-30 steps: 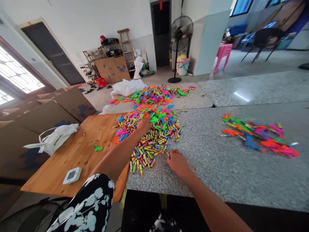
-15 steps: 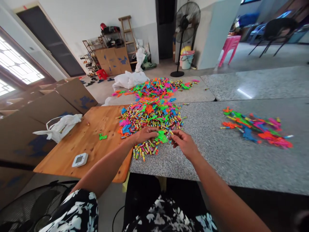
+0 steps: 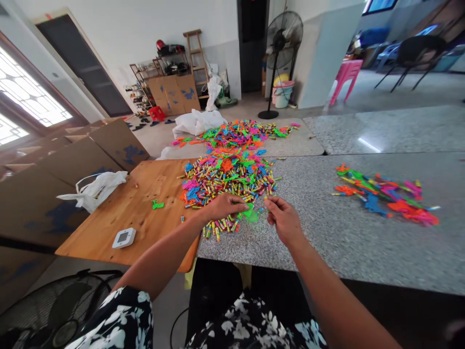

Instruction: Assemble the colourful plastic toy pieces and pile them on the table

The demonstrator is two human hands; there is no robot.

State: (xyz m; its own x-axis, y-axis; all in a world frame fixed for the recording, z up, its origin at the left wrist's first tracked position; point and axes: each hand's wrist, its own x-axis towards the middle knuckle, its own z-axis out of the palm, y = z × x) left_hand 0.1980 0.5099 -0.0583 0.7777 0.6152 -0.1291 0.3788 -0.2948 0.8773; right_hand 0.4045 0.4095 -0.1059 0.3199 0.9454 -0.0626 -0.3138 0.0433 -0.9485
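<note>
Granite counter (image 3: 327, 232), wood board (image 3: 119, 208) at its left edge. Head view: left hand (image 3: 223, 206) has come back from deep in the pile w/ a green plastic piece (image 3: 249, 212) pinched in its fingers. Right hand (image 3: 285, 220) has lifted off the counter, fingertips nipped together near the piece; whether they hold anything, can't tell. So pick-up looks done. Around: multicolour pile (image 3: 227, 177) just beyond hands, second heap (image 3: 385, 196) well right, white bag (image 3: 96, 189), small white timer (image 3: 124, 237). Nothing blocks the hands.

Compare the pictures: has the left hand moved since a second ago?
Yes. The left hand has drawn back from the middle of the coloured pile to its near edge, now pinching a green piece beside the right hand.
</note>
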